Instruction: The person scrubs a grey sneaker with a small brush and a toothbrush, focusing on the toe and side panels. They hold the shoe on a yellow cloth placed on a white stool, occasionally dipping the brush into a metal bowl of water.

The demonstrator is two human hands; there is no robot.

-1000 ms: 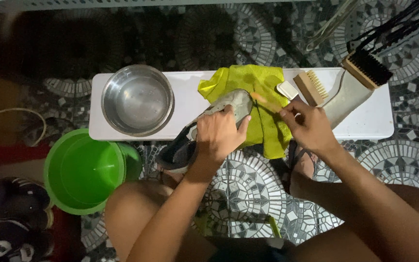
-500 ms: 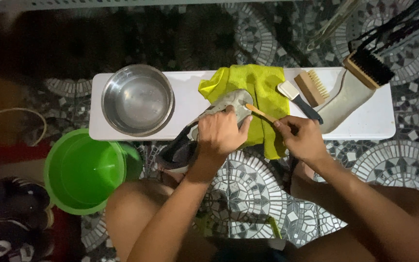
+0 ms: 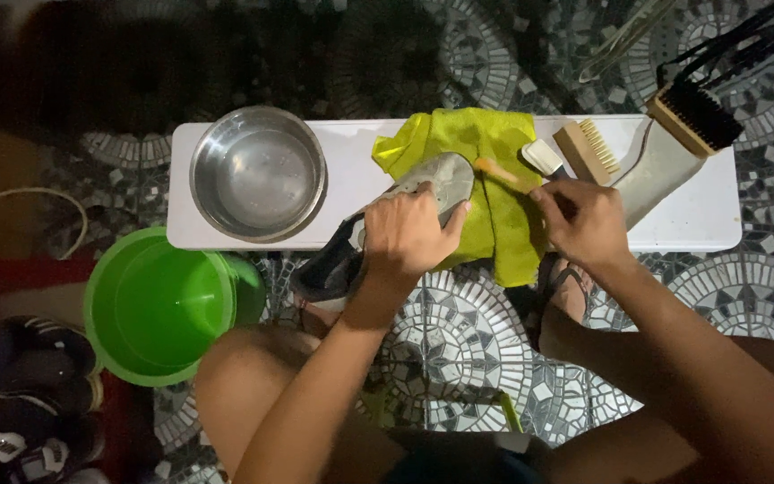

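My left hand (image 3: 412, 237) grips a grey shoe (image 3: 441, 179) around its middle, holding it tilted over the front edge of a white bench (image 3: 700, 220). The shoe's toe rests on a yellow-green cloth (image 3: 481, 134) spread on the bench. My right hand (image 3: 584, 220) holds a small brush with a wooden handle (image 3: 499, 170), its head against the shoe's toe.
A steel bowl (image 3: 257, 175) of water sits on the bench's left. A wooden brush (image 3: 589, 151), a white brush (image 3: 544, 157) and a pale shoe (image 3: 665, 161) with a black-bristled brush on it lie at right. A green bucket (image 3: 159, 305) and dark shoes (image 3: 29, 394) are on the tiled floor.
My right hand has shifted slightly left and down, moving the small brush along the shoe's toe. My left hand keeps the same grip on the shoe.
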